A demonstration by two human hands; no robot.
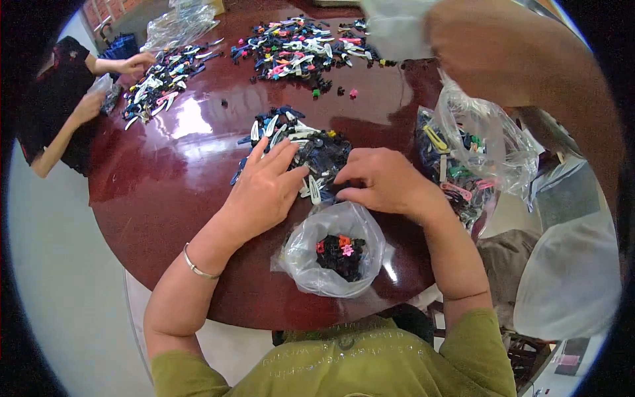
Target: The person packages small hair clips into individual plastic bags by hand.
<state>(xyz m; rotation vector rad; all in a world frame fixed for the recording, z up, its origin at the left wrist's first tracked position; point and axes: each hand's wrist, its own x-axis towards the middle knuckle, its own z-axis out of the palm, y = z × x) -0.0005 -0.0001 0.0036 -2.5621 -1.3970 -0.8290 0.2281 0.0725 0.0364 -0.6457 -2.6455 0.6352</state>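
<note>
A mixed pile of hair clips (pixel 307 140), mostly black, navy and white, lies on the table in front of me. My left hand (pixel 259 192) rests on the pile's near left side, its fingers spread over the clips. At the right side of the pile is my right hand (pixel 393 182), with fingers curled and a gap between thumb and forefinger; I make out nothing held there. White snap clips (pixel 312 188) lie between my hands. Just below, an open clear plastic bag (pixel 307 283) with its rim folded outward contains small black claw clips (pixel 340 263) and a few red, orange and pink ones.
The glossy dark red round table (pixel 178 218) carries another large clip pile (pixel 297 53) at its far side. A person in black (pixel 63 109) handles a pile (pixel 165 83) at far left. Someone's arm (pixel 509 49) reaches across upper right, above a clear bag of clips (pixel 456 165).
</note>
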